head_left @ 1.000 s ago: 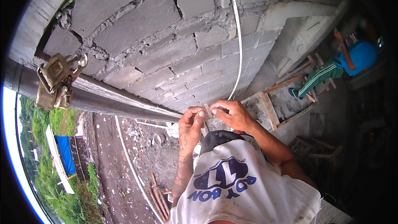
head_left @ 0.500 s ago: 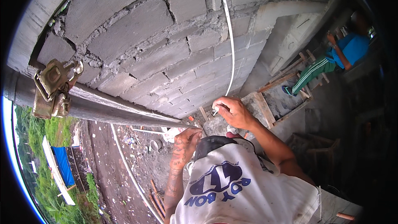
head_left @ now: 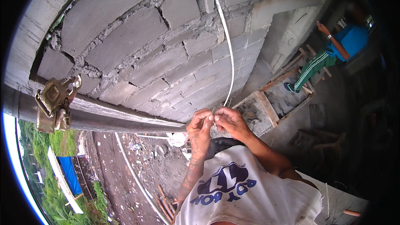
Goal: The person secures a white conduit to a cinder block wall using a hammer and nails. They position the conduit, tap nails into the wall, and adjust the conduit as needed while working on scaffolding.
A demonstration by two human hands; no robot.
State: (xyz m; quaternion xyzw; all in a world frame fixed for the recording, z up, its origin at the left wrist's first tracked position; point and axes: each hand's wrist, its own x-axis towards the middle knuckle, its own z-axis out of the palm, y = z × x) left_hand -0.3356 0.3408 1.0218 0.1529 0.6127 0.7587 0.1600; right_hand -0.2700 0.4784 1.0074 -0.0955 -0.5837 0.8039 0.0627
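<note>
My left hand (head_left: pixel 201 128) and my right hand (head_left: pixel 231 121) meet in front of my chest, fingertips pinched together. Between them is a thin greyish wire (head_left: pixel 215 109); only a small bent part of it shows above the fingers, and the rest is hidden. Just beyond my right hand hangs a white flexible conduit (head_left: pixel 229 43), which comes out of the block wall high up and runs down behind my fingers. Whether the wire joins the conduit I cannot tell.
A grey block wall (head_left: pixel 154 62) rises ahead. On the left, a brass-coloured scaffold clamp (head_left: pixel 55 102) grips a metal pipe (head_left: pixel 108 114). Far below lie littered ground and a bucket (head_left: pixel 161 150). To the right, a person in a blue shirt (head_left: pixel 352 41) sits near wooden framing (head_left: pixel 266 107).
My hands were apart, with a thin strand stretched between them. They have come together, the left rising and the right lowering slightly. The other person's raised arm has shifted.
</note>
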